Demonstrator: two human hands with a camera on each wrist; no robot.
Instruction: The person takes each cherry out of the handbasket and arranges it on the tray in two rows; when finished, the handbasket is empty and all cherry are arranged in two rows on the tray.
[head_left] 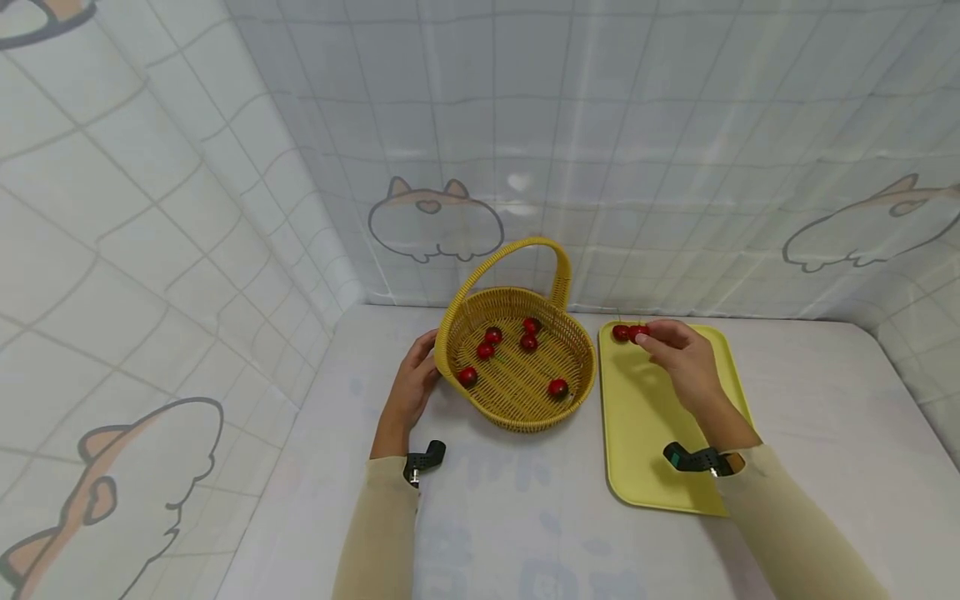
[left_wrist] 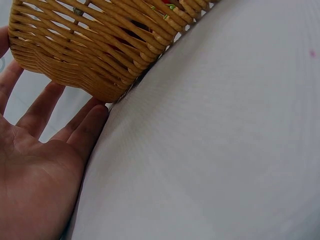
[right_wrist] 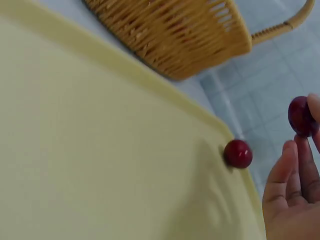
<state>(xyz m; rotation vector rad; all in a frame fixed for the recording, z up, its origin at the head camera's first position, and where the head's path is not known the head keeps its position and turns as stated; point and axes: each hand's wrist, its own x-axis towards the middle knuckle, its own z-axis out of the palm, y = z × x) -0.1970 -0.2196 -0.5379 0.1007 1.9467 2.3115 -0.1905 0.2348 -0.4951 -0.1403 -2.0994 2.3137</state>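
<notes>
A yellow wicker basket (head_left: 525, 421) with a tall arched handle holds several dark red cherries. Against its left side rests my left hand (head_left: 412, 385); in the left wrist view the fingers (left_wrist: 42, 107) are spread and touch the woven wall near the base. Over the far edge of a yellow tray (head_left: 645, 433), my right hand (head_left: 686, 367) pinches a cherry (right_wrist: 301, 116) between thumb and fingertips, lifted off the tray. Another cherry (right_wrist: 237, 153) lies in the tray's far left corner, just beside the held one in the head view.
The basket and tray stand side by side on a white-covered table (head_left: 510, 517), with a narrow gap between them. A tiled-pattern curtain (head_left: 630, 150) with cartoon animals rises right behind them and along the left side.
</notes>
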